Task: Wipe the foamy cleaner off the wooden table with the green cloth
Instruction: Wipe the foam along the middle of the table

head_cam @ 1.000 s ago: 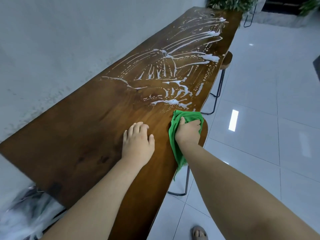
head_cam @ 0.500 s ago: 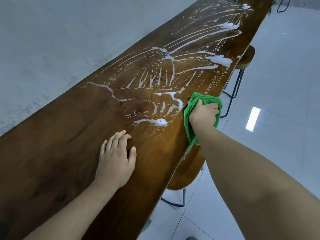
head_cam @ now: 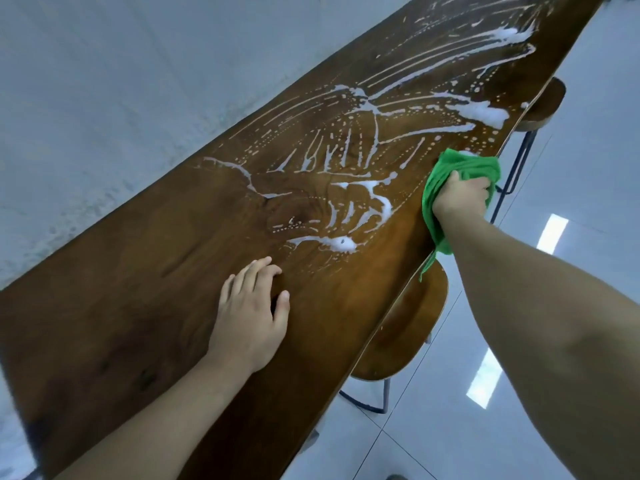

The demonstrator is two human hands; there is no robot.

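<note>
A long dark wooden table (head_cam: 145, 299) runs from the lower left to the upper right. White foamy cleaner (head_cam: 367, 202) lies in streaks and dots over its middle and far part, with a thick blob (head_cam: 485, 112) near the right edge. My right hand (head_cam: 460, 197) grips the bunched green cloth (head_cam: 450, 171) and presses it on the table's right edge, just below that blob; a tail of cloth hangs over the edge. My left hand (head_cam: 252, 313) rests flat on bare wood, fingers apart, just short of the nearest foam.
A grey wall (head_cam: 138, 81) borders the table's left side. Two wooden stools on metal legs, one near (head_cam: 408, 334) and one far (head_cam: 543, 105), stand tucked under the right edge. Glossy white floor tiles (head_cam: 571, 271) lie to the right.
My right hand has slid the green cloth farther along the right edge, into the foam. The strip of edge behind it shows bare wood. My left hand stays flat on the table.
</note>
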